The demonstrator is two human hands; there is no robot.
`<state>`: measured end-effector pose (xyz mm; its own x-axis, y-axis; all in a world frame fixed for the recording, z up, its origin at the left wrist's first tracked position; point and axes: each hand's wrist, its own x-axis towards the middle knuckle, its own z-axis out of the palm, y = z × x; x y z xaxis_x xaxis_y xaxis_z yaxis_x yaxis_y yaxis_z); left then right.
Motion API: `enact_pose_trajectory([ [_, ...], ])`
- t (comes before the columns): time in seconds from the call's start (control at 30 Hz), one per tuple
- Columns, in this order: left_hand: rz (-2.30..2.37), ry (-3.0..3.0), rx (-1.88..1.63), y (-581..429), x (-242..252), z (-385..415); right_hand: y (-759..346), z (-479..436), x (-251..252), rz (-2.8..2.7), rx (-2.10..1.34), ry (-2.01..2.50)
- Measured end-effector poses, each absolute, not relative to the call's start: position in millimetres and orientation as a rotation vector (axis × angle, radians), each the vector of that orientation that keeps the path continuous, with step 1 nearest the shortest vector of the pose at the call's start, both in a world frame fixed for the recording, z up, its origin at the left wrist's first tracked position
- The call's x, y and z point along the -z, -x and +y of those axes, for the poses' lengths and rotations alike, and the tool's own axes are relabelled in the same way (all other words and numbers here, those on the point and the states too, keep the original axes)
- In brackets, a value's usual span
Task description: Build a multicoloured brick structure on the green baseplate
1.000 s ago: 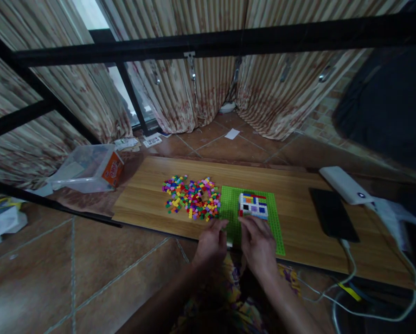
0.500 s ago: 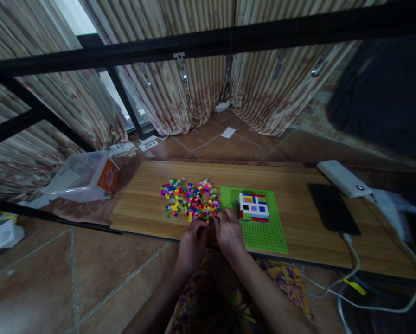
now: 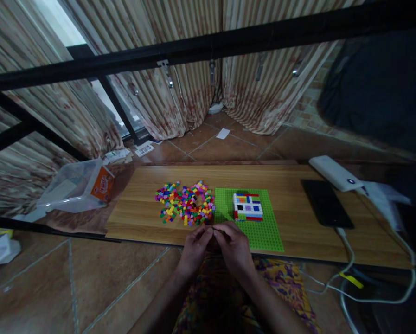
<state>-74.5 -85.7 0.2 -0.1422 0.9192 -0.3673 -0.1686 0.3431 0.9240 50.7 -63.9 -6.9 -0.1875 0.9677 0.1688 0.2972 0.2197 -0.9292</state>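
Note:
My left hand (image 3: 195,247) and my right hand (image 3: 234,243) meet at the board's near edge, fingertips pinched together. Whatever lies between them is too small and hidden to name. Just beyond is a loose heap of small coloured building bricks (image 3: 194,204) on the wooden board. To the right of the heap lies a green baseplate (image 3: 263,236), its near left part close to my right hand. On the baseplate stands a block built of bricks (image 3: 248,207), mostly white on top, with red, blue, orange and black pieces.
The wooden board (image 3: 291,222) carries a black phone (image 3: 326,204) and a white power bank (image 3: 335,173) at the right, with white cables (image 3: 350,253) trailing off. A clear plastic box (image 3: 73,185) with an orange label sits at the left. Behind hang striped curtains (image 3: 190,97) and a dark metal bar (image 3: 194,48).
My right hand has drawn back from the edge of the brick heap, and its fingertips now meet those of my left hand. The camera view has shifted slightly.

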Motion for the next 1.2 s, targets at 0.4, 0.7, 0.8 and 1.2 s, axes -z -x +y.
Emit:
enact_pose_trajectory([
  [0.4, 2.027, -1.612, -1.015, 126.7, -15.7, -42.9, -31.5, -45.3, 19.4, -1.878, -0.658, 1.4],
  [0.7, 2.087, -1.956, -0.592, 140.2, -13.7, -22.8, -29.3, -33.4, 22.0, -1.929, -0.622, 1.452],
  [0.8, 2.097, -1.988, -0.545, 139.9, -11.9, -23.0, -31.9, -34.4, 22.6, -1.912, -0.648, 1.418],
  [1.2, 1.972, -2.212, -0.165, 140.3, -16.9, 0.6, -41.2, -46.9, 24.8, -1.862, -0.683, 1.331],
])
